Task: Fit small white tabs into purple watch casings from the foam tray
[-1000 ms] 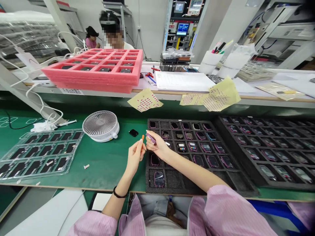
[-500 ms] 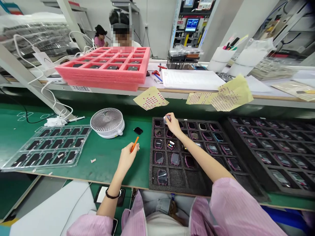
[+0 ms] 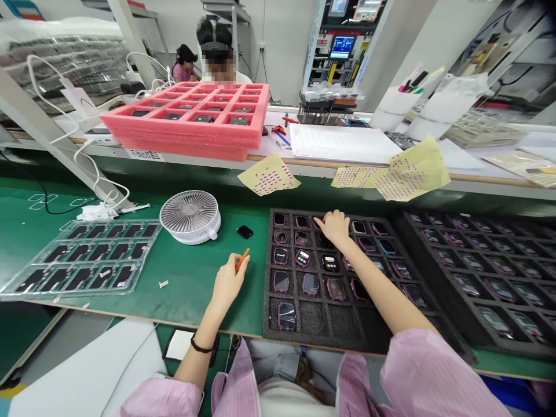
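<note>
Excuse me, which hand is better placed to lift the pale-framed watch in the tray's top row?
The right hand, probably: its fingers lie over the black foam tray near that watch, while the left hand sits off the tray above the green mat, pinching an orange tool.

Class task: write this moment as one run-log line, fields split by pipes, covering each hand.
left hand: pinches orange stick | right hand: fingers on top row of black foam tray | tray holds smartwatches

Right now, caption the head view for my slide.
Right hand on a black foam tray of smartwatches; left hand holding an orange stick.
</note>
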`<act>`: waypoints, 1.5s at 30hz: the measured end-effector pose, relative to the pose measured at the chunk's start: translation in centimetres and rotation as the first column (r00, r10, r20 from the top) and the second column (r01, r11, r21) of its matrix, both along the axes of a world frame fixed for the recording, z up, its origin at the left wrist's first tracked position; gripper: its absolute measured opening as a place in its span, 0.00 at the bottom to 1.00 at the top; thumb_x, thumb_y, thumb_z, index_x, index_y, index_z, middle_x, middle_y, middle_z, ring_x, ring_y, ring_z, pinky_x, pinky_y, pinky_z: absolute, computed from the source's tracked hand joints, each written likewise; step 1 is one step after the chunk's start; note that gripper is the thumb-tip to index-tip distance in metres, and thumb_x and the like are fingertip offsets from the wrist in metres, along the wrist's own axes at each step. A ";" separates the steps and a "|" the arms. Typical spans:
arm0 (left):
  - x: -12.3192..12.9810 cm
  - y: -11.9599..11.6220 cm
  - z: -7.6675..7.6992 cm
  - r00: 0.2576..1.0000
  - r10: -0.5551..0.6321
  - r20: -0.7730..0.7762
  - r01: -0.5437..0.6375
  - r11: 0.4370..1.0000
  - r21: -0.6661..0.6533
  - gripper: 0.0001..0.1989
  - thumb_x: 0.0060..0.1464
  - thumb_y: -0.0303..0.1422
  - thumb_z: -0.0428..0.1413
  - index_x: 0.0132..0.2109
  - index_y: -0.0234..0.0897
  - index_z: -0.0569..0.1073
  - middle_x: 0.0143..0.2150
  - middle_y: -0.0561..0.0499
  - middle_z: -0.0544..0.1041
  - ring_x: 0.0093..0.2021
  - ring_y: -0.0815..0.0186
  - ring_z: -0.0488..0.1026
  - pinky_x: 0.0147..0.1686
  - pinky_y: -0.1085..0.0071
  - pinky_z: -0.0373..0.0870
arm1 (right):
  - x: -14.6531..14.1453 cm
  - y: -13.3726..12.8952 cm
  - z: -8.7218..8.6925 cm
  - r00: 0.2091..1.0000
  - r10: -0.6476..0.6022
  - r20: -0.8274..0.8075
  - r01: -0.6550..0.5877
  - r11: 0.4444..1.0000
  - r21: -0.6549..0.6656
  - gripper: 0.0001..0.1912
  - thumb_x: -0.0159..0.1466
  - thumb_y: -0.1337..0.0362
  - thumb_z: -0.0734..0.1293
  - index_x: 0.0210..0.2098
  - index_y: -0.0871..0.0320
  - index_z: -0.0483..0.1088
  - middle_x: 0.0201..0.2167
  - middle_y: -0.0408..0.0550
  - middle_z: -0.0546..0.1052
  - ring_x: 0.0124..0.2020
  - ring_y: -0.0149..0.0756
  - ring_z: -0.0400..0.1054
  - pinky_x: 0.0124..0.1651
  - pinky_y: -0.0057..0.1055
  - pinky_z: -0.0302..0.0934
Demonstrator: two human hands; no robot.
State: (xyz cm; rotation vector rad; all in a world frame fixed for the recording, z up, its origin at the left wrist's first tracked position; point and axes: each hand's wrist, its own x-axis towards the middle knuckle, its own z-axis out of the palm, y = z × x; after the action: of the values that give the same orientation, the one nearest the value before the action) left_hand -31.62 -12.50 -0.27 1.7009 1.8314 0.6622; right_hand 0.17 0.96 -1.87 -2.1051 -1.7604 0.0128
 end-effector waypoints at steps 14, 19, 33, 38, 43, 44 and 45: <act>5.5 0.1 3.0 0.705 -0.297 0.643 0.272 0.952 0.141 0.17 0.61 0.44 0.43 0.38 0.36 0.68 0.19 0.60 0.57 0.19 0.74 0.53 0.22 0.77 0.52 | -8.7 -7.5 6.1 0.075 0.241 -0.968 -0.427 0.885 0.187 0.14 0.59 0.54 0.65 0.40 0.55 0.65 0.23 0.39 0.70 0.19 0.29 0.62 0.19 0.24 0.49; 6.6 0.0 4.2 0.644 -0.297 0.705 0.300 0.946 0.125 0.19 0.61 0.45 0.44 0.32 0.35 0.67 0.16 0.61 0.55 0.16 0.76 0.49 0.19 0.77 0.49 | -11.6 -9.7 7.9 -0.224 0.090 -0.970 -0.456 0.870 0.186 0.13 0.56 0.55 0.70 0.31 0.56 0.64 0.16 0.33 0.65 0.10 0.21 0.53 0.13 0.21 0.43; 5.9 0.1 4.4 0.692 -0.316 0.649 0.317 0.941 0.119 0.22 0.59 0.46 0.46 0.31 0.32 0.71 0.14 0.60 0.58 0.16 0.76 0.51 0.19 0.77 0.50 | -11.6 -10.0 7.7 -0.103 0.145 -0.984 -0.429 0.886 0.176 0.16 0.55 0.54 0.72 0.27 0.57 0.63 0.12 0.30 0.59 0.09 0.18 0.45 0.13 0.20 0.37; 6.2 0.0 4.7 0.588 -0.282 0.758 0.306 0.945 0.115 0.23 0.56 0.49 0.50 0.29 0.32 0.70 0.13 0.61 0.56 0.14 0.78 0.48 0.16 0.77 0.46 | -12.0 -10.1 8.0 -0.245 0.030 -0.969 -0.539 0.826 0.162 0.17 0.57 0.53 0.69 0.24 0.57 0.60 0.10 0.30 0.56 0.08 0.17 0.40 0.13 0.21 0.34; 7.0 -0.3 4.2 0.517 -0.234 0.823 0.216 0.966 0.140 0.23 0.54 0.51 0.52 0.27 0.33 0.68 0.13 0.61 0.57 0.13 0.79 0.48 0.15 0.78 0.44 | -12.8 -9.9 8.0 -0.393 -0.129 -0.911 -0.571 0.810 0.131 0.18 0.55 0.56 0.70 0.22 0.56 0.57 0.09 0.30 0.56 0.08 0.18 0.40 0.12 0.20 0.37; 7.1 -0.2 4.1 0.509 -0.224 0.831 0.210 0.969 0.133 0.24 0.53 0.52 0.52 0.27 0.33 0.68 0.13 0.61 0.57 0.13 0.79 0.48 0.14 0.78 0.44 | -12.8 -9.8 7.9 -0.396 -0.127 -0.909 -0.561 0.817 0.130 0.19 0.55 0.56 0.70 0.21 0.56 0.57 0.08 0.30 0.56 0.08 0.18 0.41 0.12 0.20 0.37; 7.1 -0.2 4.1 0.504 -0.214 0.837 0.205 0.971 0.125 0.24 0.53 0.52 0.52 0.27 0.33 0.67 0.12 0.61 0.57 0.13 0.79 0.48 0.14 0.78 0.44 | -12.7 -9.8 7.8 -0.397 -0.117 -0.910 -0.550 0.825 0.133 0.20 0.55 0.56 0.70 0.20 0.57 0.56 0.08 0.31 0.56 0.08 0.18 0.41 0.12 0.20 0.36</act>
State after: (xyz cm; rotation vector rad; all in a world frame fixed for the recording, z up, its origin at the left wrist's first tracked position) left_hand -24.54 -12.65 3.78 1.1924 0.8844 1.1368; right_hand -12.57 -8.86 5.98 -0.7068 -0.7886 1.9308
